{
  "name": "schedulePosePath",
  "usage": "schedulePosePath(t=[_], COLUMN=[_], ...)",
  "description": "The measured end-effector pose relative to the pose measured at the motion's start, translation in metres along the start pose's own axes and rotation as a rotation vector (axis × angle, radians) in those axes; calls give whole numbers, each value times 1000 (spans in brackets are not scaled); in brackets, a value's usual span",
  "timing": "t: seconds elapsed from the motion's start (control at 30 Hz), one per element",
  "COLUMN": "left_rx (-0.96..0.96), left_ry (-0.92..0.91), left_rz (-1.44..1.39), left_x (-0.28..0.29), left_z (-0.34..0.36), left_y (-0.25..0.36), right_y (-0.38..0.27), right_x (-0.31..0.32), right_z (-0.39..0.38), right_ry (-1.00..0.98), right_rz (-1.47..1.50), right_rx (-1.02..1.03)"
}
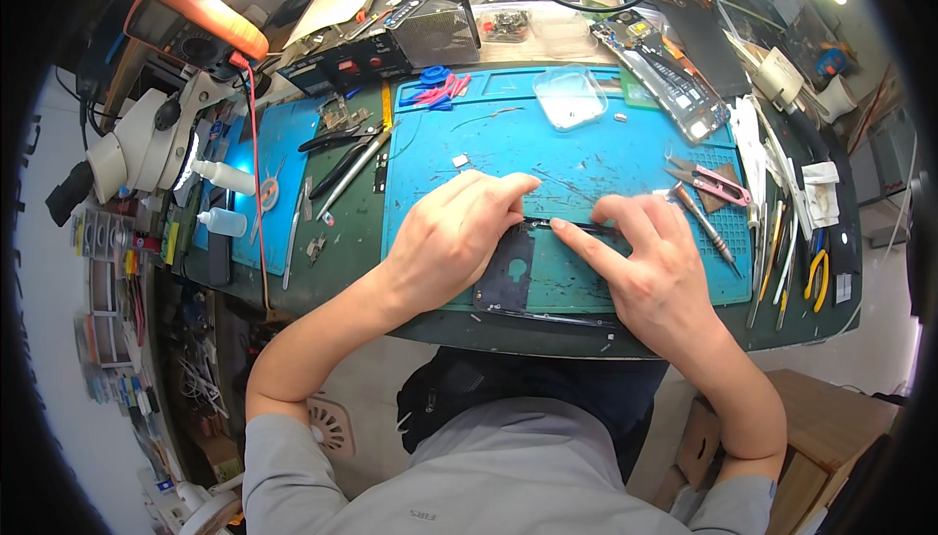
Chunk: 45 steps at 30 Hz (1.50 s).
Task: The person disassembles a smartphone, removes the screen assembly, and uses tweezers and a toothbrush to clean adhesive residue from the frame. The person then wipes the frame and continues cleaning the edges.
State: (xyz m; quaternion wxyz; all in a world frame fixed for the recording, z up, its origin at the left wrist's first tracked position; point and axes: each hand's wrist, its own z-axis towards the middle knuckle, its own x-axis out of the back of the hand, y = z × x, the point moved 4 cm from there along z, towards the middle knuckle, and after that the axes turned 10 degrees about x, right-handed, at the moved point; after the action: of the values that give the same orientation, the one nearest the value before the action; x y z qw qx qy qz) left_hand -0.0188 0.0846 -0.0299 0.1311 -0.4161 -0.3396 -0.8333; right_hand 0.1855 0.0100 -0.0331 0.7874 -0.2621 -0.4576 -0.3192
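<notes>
A thin black rectangular frame [500, 283] is lying on the blue work mat [425, 159]. The left hand [445, 227] is curling at its far edge, the right hand [660, 266] is resting a fingertip there; whether either is grasping is hidden. Uneven pressure could bend it.

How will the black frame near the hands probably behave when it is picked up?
The black frame is probably light, since it looks thin and flat. It may flex along its slim lower edge, because the blue mat shows through its open part. Lying flat, it seems unlikely to roll.
</notes>
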Motion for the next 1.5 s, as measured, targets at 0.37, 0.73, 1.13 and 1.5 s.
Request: schedulePosePath(t=[0.37,0.73,1.13,1.5], left_rx=[275,157,322,440], left_ry=[-27,-148,71,205], left_rz=[-163,-99,32,249], left_x=[20,28,53,85], left_z=[-10,-23,-37,-76], left_y=[-17,-1,-33,-111], right_y=[1,-1,25,66], right_x=[-1,-1,37,97], right_z=[-1,0,-12,-117], right_ry=[3,5,310,140], right_rz=[-1,23,437,-142], right_rx=[3,-11,-211,-826])
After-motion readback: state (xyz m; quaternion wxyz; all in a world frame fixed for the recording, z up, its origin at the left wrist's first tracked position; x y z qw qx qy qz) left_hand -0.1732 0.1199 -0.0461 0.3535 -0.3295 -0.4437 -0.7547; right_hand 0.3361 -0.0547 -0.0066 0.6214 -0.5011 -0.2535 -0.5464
